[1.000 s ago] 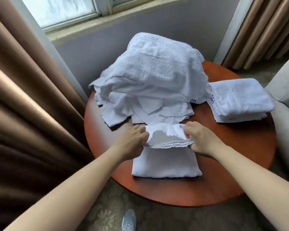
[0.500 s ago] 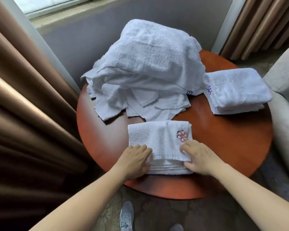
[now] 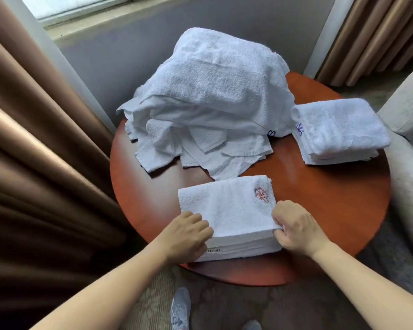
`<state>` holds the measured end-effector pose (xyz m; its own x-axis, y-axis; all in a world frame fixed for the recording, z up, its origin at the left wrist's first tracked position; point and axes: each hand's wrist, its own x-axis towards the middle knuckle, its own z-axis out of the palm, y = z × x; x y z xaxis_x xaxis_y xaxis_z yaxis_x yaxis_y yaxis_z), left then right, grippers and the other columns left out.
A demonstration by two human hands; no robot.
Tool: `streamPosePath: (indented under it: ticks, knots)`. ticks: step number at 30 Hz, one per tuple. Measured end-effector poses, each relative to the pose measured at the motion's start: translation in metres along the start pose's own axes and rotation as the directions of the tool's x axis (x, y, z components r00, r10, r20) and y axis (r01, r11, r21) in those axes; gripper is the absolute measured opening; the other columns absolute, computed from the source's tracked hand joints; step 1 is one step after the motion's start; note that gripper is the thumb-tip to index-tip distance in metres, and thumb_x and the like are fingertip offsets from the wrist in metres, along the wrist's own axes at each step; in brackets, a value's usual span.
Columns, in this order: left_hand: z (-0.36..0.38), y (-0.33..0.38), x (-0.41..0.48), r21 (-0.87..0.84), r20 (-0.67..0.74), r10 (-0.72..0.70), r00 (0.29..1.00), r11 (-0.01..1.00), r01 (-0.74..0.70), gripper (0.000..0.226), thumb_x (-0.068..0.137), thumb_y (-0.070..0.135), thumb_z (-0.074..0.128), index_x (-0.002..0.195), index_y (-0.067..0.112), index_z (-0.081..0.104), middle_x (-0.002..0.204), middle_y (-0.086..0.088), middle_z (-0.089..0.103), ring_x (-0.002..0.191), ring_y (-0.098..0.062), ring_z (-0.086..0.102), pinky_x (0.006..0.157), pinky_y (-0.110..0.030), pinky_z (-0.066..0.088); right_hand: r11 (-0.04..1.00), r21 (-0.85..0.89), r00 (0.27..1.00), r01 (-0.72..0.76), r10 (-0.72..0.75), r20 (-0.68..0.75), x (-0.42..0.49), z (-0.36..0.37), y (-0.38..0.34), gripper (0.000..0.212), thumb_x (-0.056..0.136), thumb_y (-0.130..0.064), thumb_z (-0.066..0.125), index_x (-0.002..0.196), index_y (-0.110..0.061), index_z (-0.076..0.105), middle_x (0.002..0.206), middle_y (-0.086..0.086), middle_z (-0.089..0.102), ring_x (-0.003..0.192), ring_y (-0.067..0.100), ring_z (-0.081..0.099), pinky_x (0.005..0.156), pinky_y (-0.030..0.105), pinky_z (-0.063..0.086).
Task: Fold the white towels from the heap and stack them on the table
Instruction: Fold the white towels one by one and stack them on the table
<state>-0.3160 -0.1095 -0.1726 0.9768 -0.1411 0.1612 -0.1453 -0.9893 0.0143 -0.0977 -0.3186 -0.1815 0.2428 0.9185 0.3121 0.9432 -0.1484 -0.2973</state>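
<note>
At lower centre, left hand (image 3: 186, 234) and right hand (image 3: 296, 231), fingers curled, each grip a near corner of the folded towel (image 3: 227, 208) on the surface (image 3: 320, 201), likely keeping layers aligned for lifting.

Nubby terry-cloth towel (image 3: 227, 208) on glossy wooden table (image 3: 320, 201).

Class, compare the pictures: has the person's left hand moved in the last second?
Yes. The left hand has drawn back from the heap toward the table's near rim, where it holds the folded towel's corner.
</note>
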Motion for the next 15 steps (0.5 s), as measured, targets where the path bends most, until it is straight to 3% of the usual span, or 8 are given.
streamPosePath:
  ticks: [3,5,7,10,12,15]
  knots:
    - [0.015,0.010,-0.008,-0.046,0.100,0.045,0.994,0.998,-0.041,0.018,0.069,0.038,0.055,0.070,0.021,0.050,0.073,0.003,0.050,0.068,-0.019,0.049,0.065,-0.031,0.035,0.998,-0.015,0.987,0.054,-0.051,0.151,-0.013,0.010,0.003,0.014,0.059,-0.023,0.050,0.069,-0.018,0.039,0.071,-0.003,0.042,0.066,0.015,0.034,0.056,0.027,0.031]
    - [0.025,0.015,-0.015,-0.064,0.148,0.030,0.988,0.998,-0.021,0.038,0.071,0.057,0.057,0.078,0.021,0.049,0.083,0.003,0.051,0.077,-0.018,0.047,0.073,-0.032,0.033,0.998,0.007,0.976,0.058,-0.058,0.210,-0.022,0.015,0.002,0.025,0.060,-0.033,0.059,0.073,-0.017,0.043,0.081,-0.003,0.047,0.071,0.015,0.041,0.058,0.027,0.039]
    - [0.031,0.019,-0.017,-0.011,0.162,-0.017,0.987,1.000,0.019,0.045,0.069,0.063,0.054,0.083,0.021,0.046,0.085,0.003,0.052,0.079,-0.018,0.048,0.075,-0.032,0.033,0.997,-0.006,0.969,0.075,-0.072,0.235,-0.027,0.018,0.003,0.038,0.059,-0.042,0.062,0.081,-0.018,0.043,0.091,-0.003,0.050,0.078,0.015,0.044,0.065,0.024,0.043]
    - [0.035,0.023,-0.013,-0.034,0.097,-0.050,0.994,0.998,0.053,0.029,0.073,0.046,0.052,0.084,0.022,0.040,0.079,0.004,0.052,0.073,-0.019,0.052,0.070,-0.032,0.038,0.993,-0.044,0.967,0.109,-0.095,0.234,-0.027,0.021,0.007,0.038,0.057,-0.033,0.064,0.087,-0.021,0.042,0.092,-0.002,0.049,0.084,0.014,0.041,0.062,0.023,0.045]
    - [0.037,0.024,-0.008,-0.051,0.055,-0.076,0.996,0.996,0.078,0.017,0.076,0.032,0.050,0.084,0.023,0.037,0.075,0.004,0.051,0.067,-0.019,0.051,0.061,-0.030,0.044,0.998,-0.042,0.979,0.047,-0.037,0.202,-0.023,0.024,0.007,0.045,0.053,-0.018,0.072,0.085,-0.022,0.040,0.087,-0.002,0.048,0.081,0.014,0.039,0.053,0.025,0.046]
    - [0.041,0.023,0.002,-0.054,-0.024,-0.135,0.991,0.990,0.134,0.010,0.074,0.016,0.044,0.079,0.022,0.037,0.066,0.002,0.048,0.053,-0.019,0.047,0.048,-0.025,0.036,0.998,-0.016,0.993,-0.055,0.056,0.105,-0.018,0.030,0.002,0.049,0.053,-0.004,0.067,0.079,-0.025,0.031,0.076,-0.002,0.046,0.074,0.015,0.037,0.048,0.028,0.043]
